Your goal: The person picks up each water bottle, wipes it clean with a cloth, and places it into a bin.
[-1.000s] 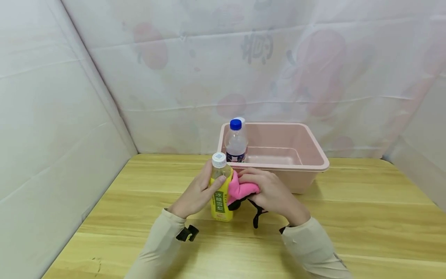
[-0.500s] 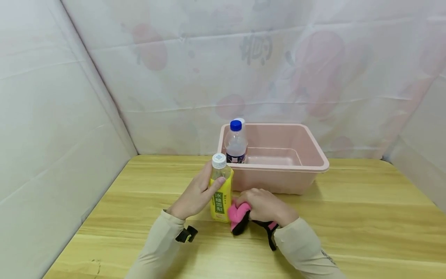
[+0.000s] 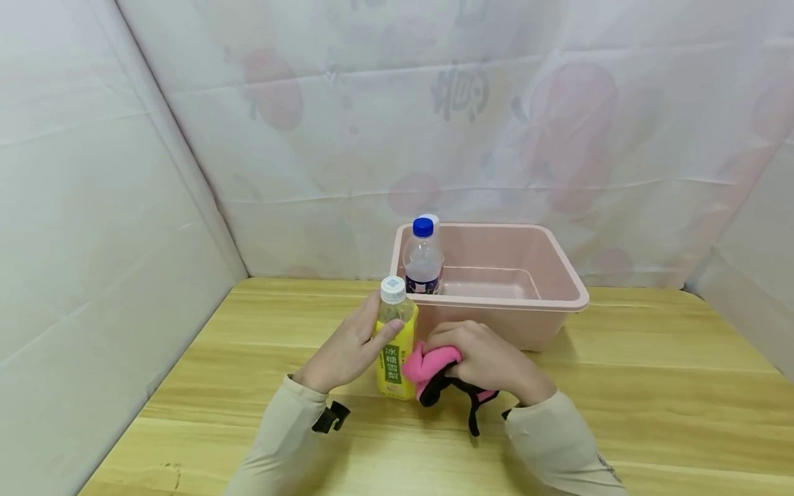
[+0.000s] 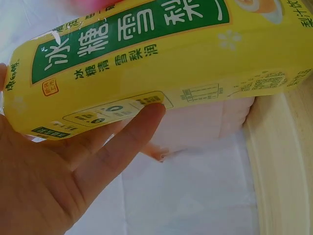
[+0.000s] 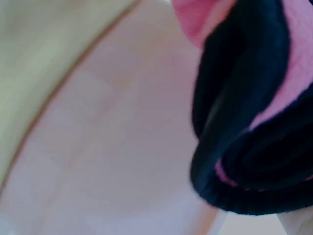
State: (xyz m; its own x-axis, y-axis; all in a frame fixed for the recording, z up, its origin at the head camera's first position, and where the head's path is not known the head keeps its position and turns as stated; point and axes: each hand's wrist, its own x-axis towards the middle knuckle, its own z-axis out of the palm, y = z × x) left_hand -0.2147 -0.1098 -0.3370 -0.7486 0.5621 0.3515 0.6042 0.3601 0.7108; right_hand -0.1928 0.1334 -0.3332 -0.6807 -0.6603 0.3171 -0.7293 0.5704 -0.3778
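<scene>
A yellow-labelled drink bottle (image 3: 397, 351) with a white cap stands upright on the table in the head view. My left hand (image 3: 347, 348) grips its upper left side, thumb across the front; the left wrist view shows the hand (image 4: 73, 166) around the label. My right hand (image 3: 480, 358) clutches a bunched pink cloth (image 3: 434, 365) with black edging against the bottle's right side. A black strip of it hangs below the hand. In the right wrist view the folded cloth (image 5: 244, 122) fills the right side, and the right fingers are mostly hidden.
Behind the hands sits a pink plastic basin (image 3: 496, 303). Inside its left end stands a blue-capped bottle (image 3: 423, 258), with another white-capped bottle (image 3: 432, 219) partly hidden behind it. Fabric walls (image 3: 347, 151) enclose the wooden table (image 3: 248, 344) at the back and sides.
My right hand has moved the cloth down the bottle's right side toward its base, then partway back up. My left hand and the bottle have stayed in place.
</scene>
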